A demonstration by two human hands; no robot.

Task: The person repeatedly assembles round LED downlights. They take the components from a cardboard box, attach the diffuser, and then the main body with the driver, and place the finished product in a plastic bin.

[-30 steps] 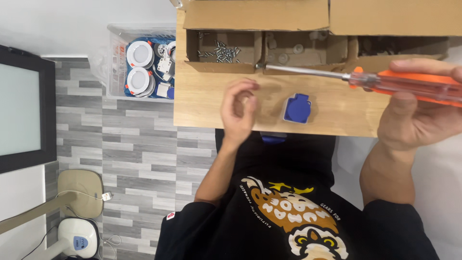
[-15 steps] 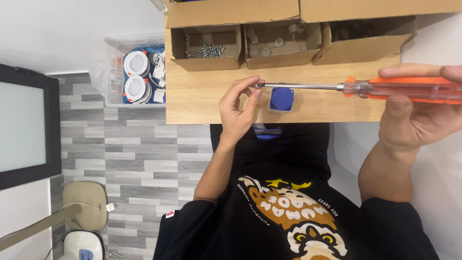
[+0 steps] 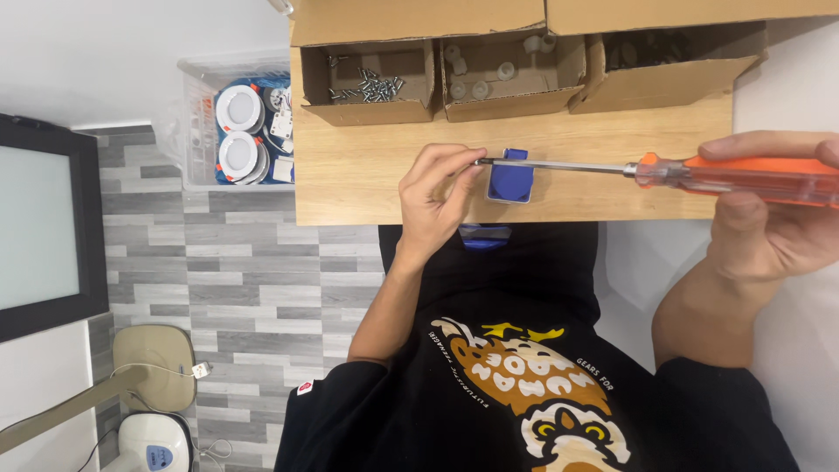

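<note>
Gripping the orange handle of a long screwdriver (image 3: 699, 171), the right hand (image 3: 769, 218) comes in from the right edge of the head view with the thumb laid along the top of the handle and the other fingers curled under it, the forearm running down toward the black printed shirt (image 3: 524, 385). The steel shaft lies nearly level above the wooden table (image 3: 367, 175), and its tip ends at the left hand (image 3: 437, 197). That hand is raised from a bent elbow, wrist up, with its fingertips (image 3: 468, 164) pinched together around the tip of the shaft; whether a screw sits between them is too small to tell. One small blue block (image 3: 509, 179) rests on the table directly beneath the shaft, just right of the left hand, and a second blue piece (image 3: 485, 236) shows below the table's near edge against the shirt. Three open cardboard boxes stand in a row along the far side of the table: the box of screws (image 3: 371, 83) beyond the left hand, a middle box (image 3: 507, 74) with a few pale round parts, and a third box (image 3: 673, 65) whose dark contents cannot be made out. Left of the table stands one clear plastic bin (image 3: 232, 122) holding two round white fittings.
</note>
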